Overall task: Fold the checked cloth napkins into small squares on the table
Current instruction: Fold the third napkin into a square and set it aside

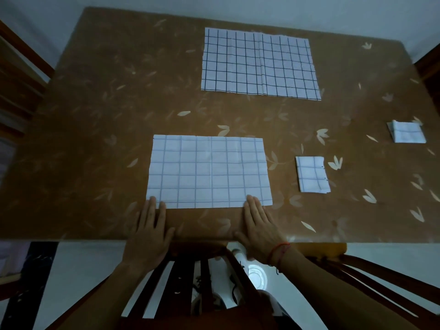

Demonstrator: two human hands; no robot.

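The left hand (148, 225) and right hand (258, 225) are lying flat, fingers straight and gripping nothing, fingertips touching the near edge of the spread napkin (209, 172) at the table's (95, 115) front. An early fold seems to be starting, likely calling for pinching both near corners. A folded square (312, 174) is sitting to the right, a second square (407, 131) farther off, and an open napkin (259, 64) is lying beyond.
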